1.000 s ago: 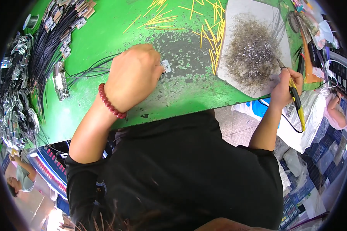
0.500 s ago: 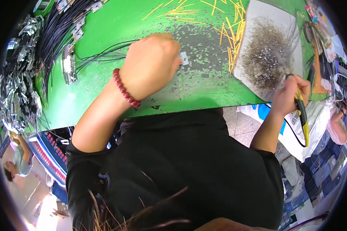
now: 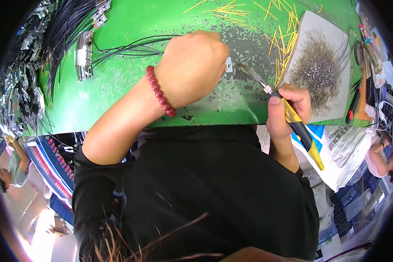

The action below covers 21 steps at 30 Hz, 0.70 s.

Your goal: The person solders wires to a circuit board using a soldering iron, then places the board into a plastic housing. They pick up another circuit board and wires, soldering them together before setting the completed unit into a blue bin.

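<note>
My left hand [image 3: 192, 72], with a red bead bracelet [image 3: 159, 94] at the wrist, is closed over the table with its back up. Several thin black wires [image 3: 133, 49] run into it from a silver metal housing [image 3: 84, 56] on the left. A small silver-white piece [image 3: 229, 65] shows just past the fingers; how they grip it is hidden. In my right hand [image 3: 288, 109] is a yellow-and-black soldering iron [image 3: 298, 126]. Its metal tip points up and left toward the small piece, apart from it, with a faint blur around the tip.
Loose yellow sticks [image 3: 284, 48] lie beside a pale board [image 3: 310, 26] heaped with dark grey residue. A pile of silver housings [image 3: 24, 87] and black cables [image 3: 67, 30] fills the left side of the green table [image 3: 126, 96]. Tools [image 3: 363, 94] lie at right; people sit on both sides.
My right hand has brought the soldering iron left, from the residue on the board toward my left hand. Across the picture, the left hand and table items sit slightly further right.
</note>
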{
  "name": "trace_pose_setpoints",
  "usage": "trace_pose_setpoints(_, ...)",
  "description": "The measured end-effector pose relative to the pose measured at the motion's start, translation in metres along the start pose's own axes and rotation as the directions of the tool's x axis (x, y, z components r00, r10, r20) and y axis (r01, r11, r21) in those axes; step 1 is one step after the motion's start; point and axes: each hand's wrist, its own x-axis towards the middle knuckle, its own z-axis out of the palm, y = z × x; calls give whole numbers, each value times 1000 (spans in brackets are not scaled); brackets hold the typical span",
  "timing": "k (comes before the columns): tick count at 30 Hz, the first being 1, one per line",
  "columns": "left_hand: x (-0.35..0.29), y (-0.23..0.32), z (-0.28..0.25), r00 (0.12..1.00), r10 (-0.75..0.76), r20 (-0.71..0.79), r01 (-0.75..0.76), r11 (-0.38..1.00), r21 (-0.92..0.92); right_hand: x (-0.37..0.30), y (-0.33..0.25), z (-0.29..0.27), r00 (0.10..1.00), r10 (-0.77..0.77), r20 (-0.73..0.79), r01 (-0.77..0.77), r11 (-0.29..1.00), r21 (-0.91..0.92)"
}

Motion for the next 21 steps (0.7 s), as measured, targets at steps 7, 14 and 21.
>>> trace_pose_setpoints(7, 2, 0, -1, 1000, 2, 25, -2, 1000, 9, 3, -4, 5, 996, -11, 85, 18, 997, -79)
trace_pose_setpoints(14, 2, 0, -2, 999, -5, 39, 3, 999, 43, 6, -2, 6, 992, 5, 124, 8, 994, -105)
trace_pose_setpoints(21, 3, 2, -3, 999, -15, 47, 13, 999, 37, 4, -1, 6, 987, -122, 109, 132, 987, -89)
